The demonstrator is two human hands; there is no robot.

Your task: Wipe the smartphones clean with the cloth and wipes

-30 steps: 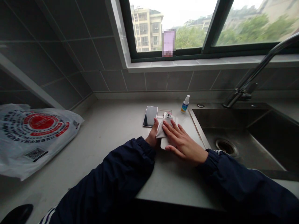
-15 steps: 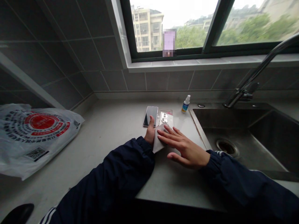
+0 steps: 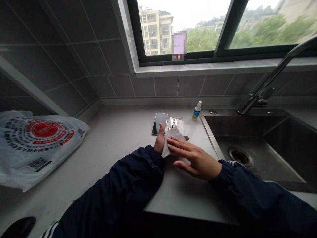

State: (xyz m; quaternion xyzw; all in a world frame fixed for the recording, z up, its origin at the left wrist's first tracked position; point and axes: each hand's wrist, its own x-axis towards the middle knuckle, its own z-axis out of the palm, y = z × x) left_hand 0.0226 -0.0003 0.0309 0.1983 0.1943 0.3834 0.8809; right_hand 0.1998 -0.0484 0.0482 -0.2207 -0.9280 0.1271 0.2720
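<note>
My left hand, thumb up, is wrapped round a white phone with its camera lenses facing up. The fingertips of this hand show at the phone's right edge. A pale grey cloth drapes over the lower part of the phone and hides it. Across the cloth lies my right hand, its fingers stretched out flat and its thumb apart. Just beyond my left thumb, a second phone with a dark screen rests on the counter. What looks like a clear case is partly hidden behind the white phone.
A small spray bottle stands near the steel sink, under a curved faucet. At the left lies a white plastic bag with red and black print. A dark rounded object sits at the lower left. The window is behind.
The cloth has bunched and folded upward, and now covers part of the camera area. My right hand has shifted slightly left over it. My left hand has barely moved.
</note>
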